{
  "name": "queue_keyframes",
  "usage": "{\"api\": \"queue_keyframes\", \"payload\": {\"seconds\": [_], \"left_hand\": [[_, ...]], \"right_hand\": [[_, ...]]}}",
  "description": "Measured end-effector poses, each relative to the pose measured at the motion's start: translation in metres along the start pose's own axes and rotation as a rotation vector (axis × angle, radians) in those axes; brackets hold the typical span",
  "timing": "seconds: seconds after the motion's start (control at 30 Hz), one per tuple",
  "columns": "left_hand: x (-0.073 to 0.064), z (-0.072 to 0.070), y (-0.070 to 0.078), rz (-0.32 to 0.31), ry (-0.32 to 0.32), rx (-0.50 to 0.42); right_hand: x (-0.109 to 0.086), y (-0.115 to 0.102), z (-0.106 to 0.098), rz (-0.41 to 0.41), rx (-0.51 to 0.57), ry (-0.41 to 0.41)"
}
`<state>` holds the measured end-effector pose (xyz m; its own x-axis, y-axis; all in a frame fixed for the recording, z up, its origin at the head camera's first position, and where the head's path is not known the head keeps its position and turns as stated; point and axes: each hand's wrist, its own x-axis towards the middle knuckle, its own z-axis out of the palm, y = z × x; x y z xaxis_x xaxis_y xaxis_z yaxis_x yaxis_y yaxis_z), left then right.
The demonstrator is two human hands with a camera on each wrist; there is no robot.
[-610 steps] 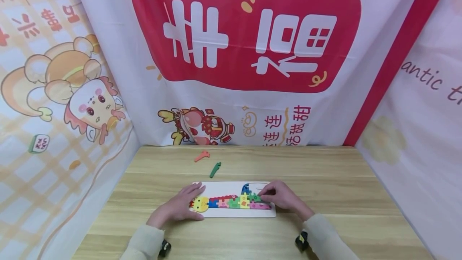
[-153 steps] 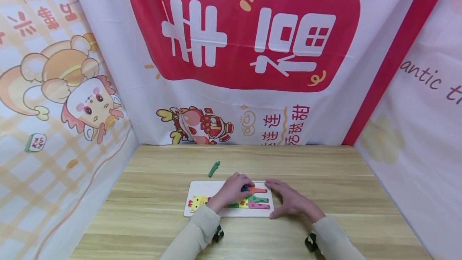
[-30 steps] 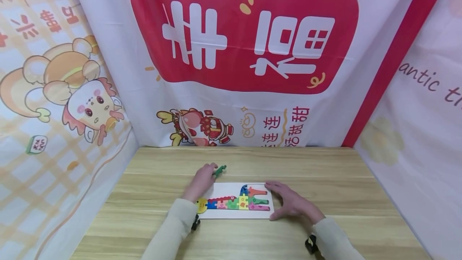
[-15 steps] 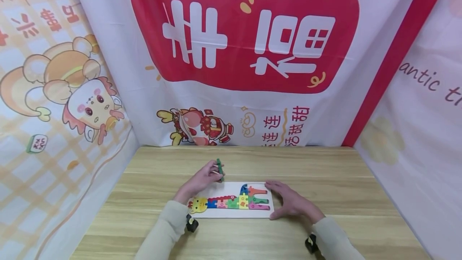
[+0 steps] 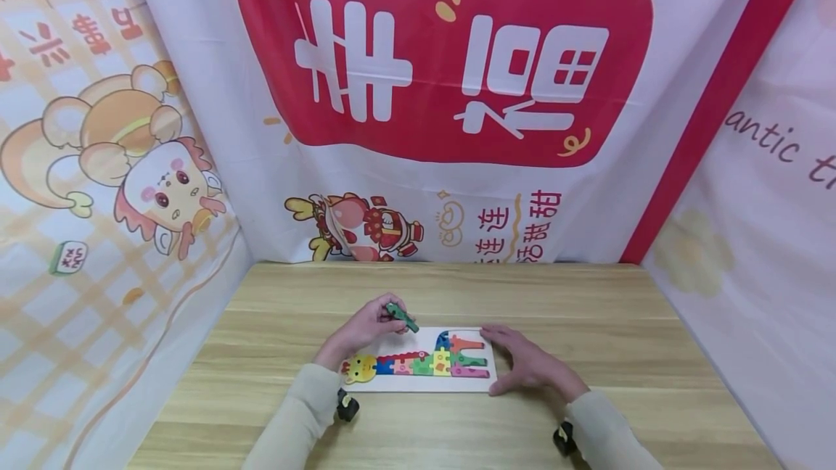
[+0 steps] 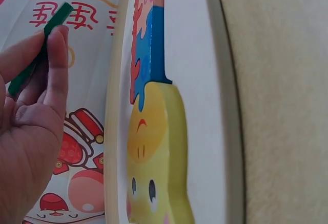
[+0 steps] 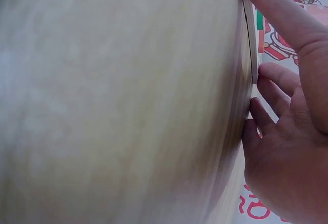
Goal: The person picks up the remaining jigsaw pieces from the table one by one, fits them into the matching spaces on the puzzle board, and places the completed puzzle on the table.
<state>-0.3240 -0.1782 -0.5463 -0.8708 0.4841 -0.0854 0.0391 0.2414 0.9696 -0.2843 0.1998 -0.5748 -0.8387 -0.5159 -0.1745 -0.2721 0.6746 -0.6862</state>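
My left hand point(image 5: 369, 321) pinches a green puzzle piece point(image 5: 401, 317) between thumb and fingers, raised over the far edge of the white puzzle board point(image 5: 418, 384). In the left wrist view the slim green piece point(image 6: 61, 16) slants up past the fingertips. A giraffe of interlocking coloured pieces point(image 5: 421, 365) lies on the board, its yellow head point(image 5: 360, 369) at the left. Blue, orange, green and pink pieces stand at the right end. My right hand point(image 5: 529, 361) holds the board's right end, thumb at the near corner and fingers at the far corner.
The board lies on a wood-grain table point(image 5: 588, 310). Printed cloth point(image 5: 444, 56) hangs behind the table and along both sides. Each wrist carries a small black device, such as the one point(image 5: 347, 406) by the left sleeve.
My left hand has picked the green piece up off the table, drawn it back toward me and turned it in the fingers. The orange piece now sits on the board. My right hand has stayed put lately.
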Motion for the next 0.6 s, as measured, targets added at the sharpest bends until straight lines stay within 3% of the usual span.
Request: {"api": "queue_keyframes", "payload": {"seconds": [0.23, 0.6], "left_hand": [[0.0019, 0.0040, -0.0013, -0.029, 0.030, -0.006], [-0.0014, 0.0067, -0.0014, -0.055, 0.035, -0.107]], "right_hand": [[-0.0003, -0.0008, -0.0001, -0.007, -0.010, 0.007], [0.0003, 0.0007, 0.0007, -0.018, -0.026, 0.007]]}}
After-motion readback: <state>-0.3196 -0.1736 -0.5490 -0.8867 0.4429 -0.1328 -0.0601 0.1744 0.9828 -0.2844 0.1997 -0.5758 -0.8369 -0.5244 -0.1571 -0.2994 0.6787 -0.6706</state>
